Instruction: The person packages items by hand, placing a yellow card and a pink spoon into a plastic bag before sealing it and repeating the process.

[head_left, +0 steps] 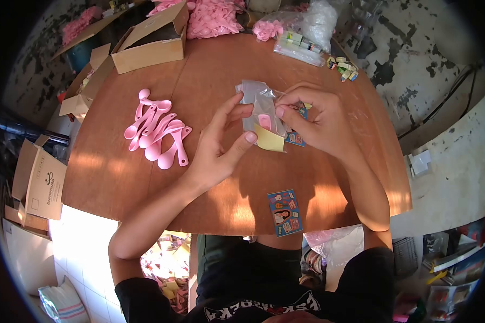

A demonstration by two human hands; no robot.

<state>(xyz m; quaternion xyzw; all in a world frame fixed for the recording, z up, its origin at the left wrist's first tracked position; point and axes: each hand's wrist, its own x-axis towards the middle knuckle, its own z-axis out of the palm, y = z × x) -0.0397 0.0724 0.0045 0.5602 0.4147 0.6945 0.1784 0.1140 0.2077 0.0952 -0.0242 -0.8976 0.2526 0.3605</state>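
Observation:
A clear plastic bag (262,97) is held above the table between my two hands. Inside it show a pink spoon part (264,120) and a yellow paper piece (270,139). My left hand (221,148) grips the bag's left side, thumb at the lower edge and fingers higher up. At the bag's upper right edge, my right hand (315,116) pinches the plastic between thumb and forefinger. Blue printed cards (295,138) lie partly hidden behind the bag and right hand. Another blue printed card (285,212) rests near the table's front edge.
Several pink measuring spoons (159,129) form a loose pile on the left of the wooden table (215,64). An open cardboard box (151,46), pink spoons in a bag (213,19), and a tray of small packs (299,48) line the back. Small yellow-green pieces (343,69) lie back right.

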